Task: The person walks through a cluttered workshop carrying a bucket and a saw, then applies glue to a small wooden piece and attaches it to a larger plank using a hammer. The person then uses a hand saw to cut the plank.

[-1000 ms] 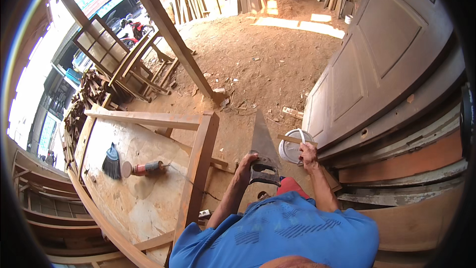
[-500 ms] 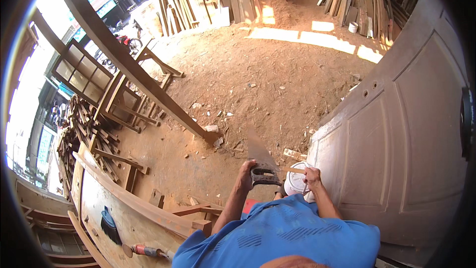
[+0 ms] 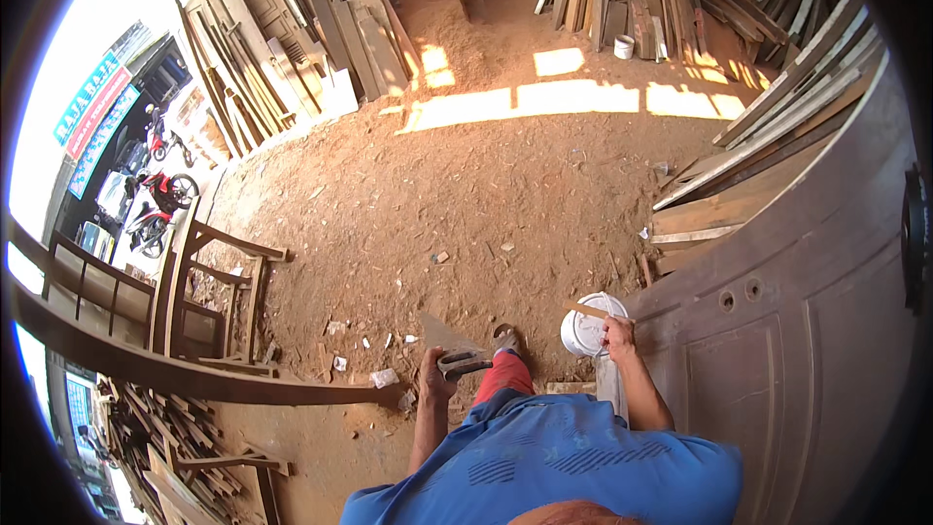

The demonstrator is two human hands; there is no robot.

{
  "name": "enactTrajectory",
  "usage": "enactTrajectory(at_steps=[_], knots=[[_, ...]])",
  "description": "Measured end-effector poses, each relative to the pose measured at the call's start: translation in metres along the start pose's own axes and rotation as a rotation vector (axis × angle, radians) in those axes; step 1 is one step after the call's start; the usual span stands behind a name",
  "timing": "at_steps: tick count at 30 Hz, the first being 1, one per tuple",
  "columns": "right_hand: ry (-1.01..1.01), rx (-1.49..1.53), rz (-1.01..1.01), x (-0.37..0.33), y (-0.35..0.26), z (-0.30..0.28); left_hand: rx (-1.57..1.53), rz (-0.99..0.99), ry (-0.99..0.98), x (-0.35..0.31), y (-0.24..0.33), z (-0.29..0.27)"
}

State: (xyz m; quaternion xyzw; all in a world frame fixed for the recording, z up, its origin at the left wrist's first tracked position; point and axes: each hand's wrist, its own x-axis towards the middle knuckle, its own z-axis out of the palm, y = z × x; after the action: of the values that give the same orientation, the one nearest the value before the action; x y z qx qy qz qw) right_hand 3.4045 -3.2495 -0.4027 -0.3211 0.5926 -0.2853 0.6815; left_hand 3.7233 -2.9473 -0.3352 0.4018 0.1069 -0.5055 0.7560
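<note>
My left hand [image 3: 435, 375] is closed round the dark handle of a hand saw [image 3: 449, 338], held low in front of my left side. The blade points forward and to the left above the dirt floor. In my closed right hand [image 3: 619, 337] is a thin wooden strip [image 3: 586, 309], its free end reaching left over a white bucket [image 3: 581, 335]. The bucket has a pale lid and lies just below that hand; whether my fingers also grip its handle is hidden. My foot [image 3: 506, 338] shows between the saw and the bucket.
A large brown panelled door [image 3: 807, 360] stands close on my right. To the left are a wooden post [image 3: 224, 381], a trestle [image 3: 233, 249] and a scrap-wood pile [image 3: 160, 428]. Boards [image 3: 374, 39] lean at the back; more planks [image 3: 758, 151] lie beyond the door. Debris litters the dirt floor.
My view has swung left and forward, and the workbench has left it. The saw has moved lower left, its blade tipping further left. The bucket has come along with my right hand.
</note>
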Motion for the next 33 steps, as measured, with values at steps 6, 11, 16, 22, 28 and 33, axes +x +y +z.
enactTrajectory(at_steps=[6, 11, 16, 22, 28, 33], knots=[[0.182, 0.11, 0.026, 0.066, -0.088, 0.074, 0.174, -0.057, -0.09, 0.163, 0.128, 0.125], [0.301, 0.192, 0.078, 0.143, -0.147, 0.107, 0.51, 0.268, -0.249, 0.258, 0.182, 0.291], [0.415, 0.122, 0.203, 0.239, -0.204, 0.147, 0.143, -0.093, -0.109, 0.426, 0.217, 0.342], [0.483, 0.141, 0.444, 0.392, -0.305, 0.202, -0.059, -0.161, -0.14, 0.557, 0.245, 0.392], [0.275, 0.182, 0.248, 0.545, -0.406, 0.265, -0.148, -0.105, 0.034, 0.66, 0.285, 0.43], [0.313, 0.18, 0.235, 0.655, -0.465, 0.307, -0.119, -0.183, 0.117, 0.78, 0.308, 0.432]])
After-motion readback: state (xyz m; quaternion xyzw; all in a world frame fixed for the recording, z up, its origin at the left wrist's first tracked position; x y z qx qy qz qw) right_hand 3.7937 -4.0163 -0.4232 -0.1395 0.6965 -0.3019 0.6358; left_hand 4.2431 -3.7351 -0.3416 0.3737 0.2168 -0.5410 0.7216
